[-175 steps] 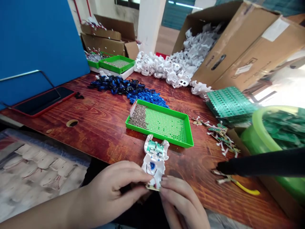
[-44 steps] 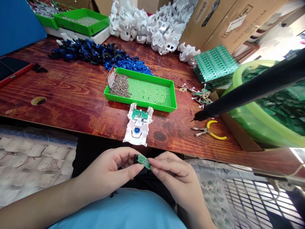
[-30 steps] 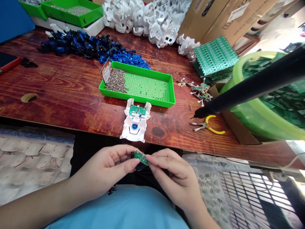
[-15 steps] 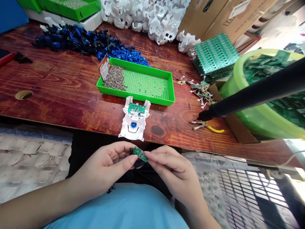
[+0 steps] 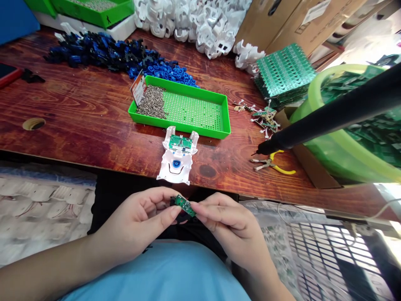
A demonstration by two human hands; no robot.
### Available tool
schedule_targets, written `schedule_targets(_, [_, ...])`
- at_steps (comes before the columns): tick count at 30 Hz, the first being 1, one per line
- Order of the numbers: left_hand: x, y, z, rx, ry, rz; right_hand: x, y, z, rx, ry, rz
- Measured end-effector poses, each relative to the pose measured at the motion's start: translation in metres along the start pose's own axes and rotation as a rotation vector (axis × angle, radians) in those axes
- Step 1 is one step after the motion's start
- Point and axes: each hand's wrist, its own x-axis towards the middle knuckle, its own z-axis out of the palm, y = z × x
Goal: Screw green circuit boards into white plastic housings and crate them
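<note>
A small green circuit board (image 5: 184, 205) is held between my two hands, just below the table's front edge. My left hand (image 5: 145, 215) is closed on its left end, along with a black plastic part (image 5: 182, 217) beneath it that is mostly hidden. The fingertips of my right hand (image 5: 227, 221) pinch the board's right end. Beyond my hands, a white plastic shell (image 5: 178, 173) lies on the table with a blue button in it. Touching its far side is a second white shell piece (image 5: 195, 140) with a green circuit board (image 5: 181, 143) inside.
Past the shells stands a green tray (image 5: 200, 130) with screws (image 5: 151, 102). Yellow-handled pliers (image 5: 282, 169) lie to the right, under a dark screwdriver-like tool (image 5: 328, 115). Behind are blue and black parts (image 5: 112, 54), white shells (image 5: 194, 25), stacked boards (image 5: 285, 69) and a green tub (image 5: 316, 138).
The dark tool on the right has swung slightly, its tip now further left and higher. Both hands keep hold of the circuit board, which has barely shifted.
</note>
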Motion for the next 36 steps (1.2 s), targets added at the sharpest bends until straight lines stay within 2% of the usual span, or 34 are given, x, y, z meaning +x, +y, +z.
schedule_targets(10, [-0.001, -0.003, 0.0, -0.096, 0.038, -0.079, -0.004, 0.001, 0.001, -0.081, 0.006, -0.05])
schedule_targets(17, [0.003, -0.004, 0.004, -0.122, 0.061, -0.091, -0.008, 0.001, 0.007, -0.084, 0.066, -0.059])
schedule_targets(26, [0.001, -0.005, 0.005, -0.134, 0.037, -0.078, -0.013, -0.004, 0.012, -0.08, 0.066, -0.121])
schedule_targets(32, [0.003, -0.008, 0.009, -0.102, 0.039, -0.032, -0.016, 0.003, 0.028, -0.224, 0.235, -0.142])
schedule_targets(34, [0.001, -0.008, 0.012, -0.025, 0.047, 0.031, -0.016, 0.005, 0.033, -0.28, 0.316, -0.17])
schedule_targets(36, [-0.003, -0.009, 0.013, 0.107, 0.06, 0.159, -0.017, 0.007, 0.035, -0.306, 0.404, -0.214])
